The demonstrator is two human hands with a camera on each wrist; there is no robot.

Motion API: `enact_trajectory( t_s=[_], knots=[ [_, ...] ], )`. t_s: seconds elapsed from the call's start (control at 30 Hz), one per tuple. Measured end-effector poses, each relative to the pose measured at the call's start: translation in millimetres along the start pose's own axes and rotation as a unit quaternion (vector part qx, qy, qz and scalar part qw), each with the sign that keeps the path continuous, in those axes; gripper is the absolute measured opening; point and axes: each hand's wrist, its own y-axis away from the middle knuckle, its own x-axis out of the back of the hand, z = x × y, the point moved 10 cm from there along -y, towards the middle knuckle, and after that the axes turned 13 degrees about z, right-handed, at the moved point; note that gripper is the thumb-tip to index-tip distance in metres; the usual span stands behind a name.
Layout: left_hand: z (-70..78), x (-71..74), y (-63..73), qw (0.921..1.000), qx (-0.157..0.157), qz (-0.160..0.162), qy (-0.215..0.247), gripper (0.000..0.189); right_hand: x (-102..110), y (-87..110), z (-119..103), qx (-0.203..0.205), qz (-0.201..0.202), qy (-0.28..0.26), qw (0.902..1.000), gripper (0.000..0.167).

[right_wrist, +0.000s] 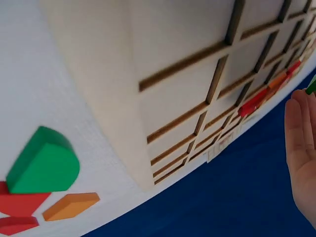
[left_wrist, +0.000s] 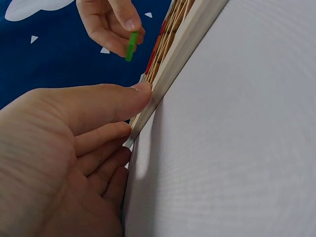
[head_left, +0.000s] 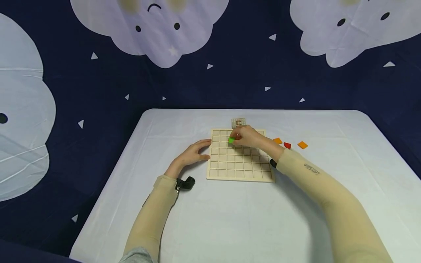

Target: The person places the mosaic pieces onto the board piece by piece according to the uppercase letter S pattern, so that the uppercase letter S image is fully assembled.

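A wooden grid board lies on the white table. My right hand pinches a small flat light-green piece between thumb and fingertips, over the upper left part of the board. In the left wrist view that green piece hangs on edge, above the board's surface. My left hand is at the board's left side, its fingers fairly straight and the thumb right at the wooden rim. Red pieces and an orange piece sit in a row of cells.
Right of the board lie two orange pieces and a red piece. A rounded green piece and more red pieces show in the right wrist view. Behind the board is a small gridded card. A dark patterned cloth hangs behind.
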Motion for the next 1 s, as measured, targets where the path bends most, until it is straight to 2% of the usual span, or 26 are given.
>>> enact_trajectory(
  t_s=[0.23,0.6,0.73,0.87,1.0],
  knots=[
    [0.6,-3.1,-0.4,1.0,-0.004,-0.004,0.003,0.065,-12,2.4,-1,0.002,-0.027,0.041,0.9988,0.023],
    [1.9,-0.5,-0.8,1.0,-0.006,-0.002,0.007,0.065,-17,1.2,-4,0.026,-0.017,0.079,0.9964,0.024],
    [0.5,-0.5,-0.4,1.0,-0.004,-0.001,0.007,0.065,-18,0.9,-4,0.022,-0.023,0.084,0.996,0.024],
    [0.4,-0.3,0.0,1.0,-0.006,0.0,0.004,0.066,-1,-3.7,-8,0.02,0.0,0.07,0.9973,0.024],
    [-0.2,0.6,-0.1,1.0,-0.007,0.0,-0.003,0.066,35,-8.2,-15,0.026,0.052,0.044,0.9973,0.026]
  ],
)
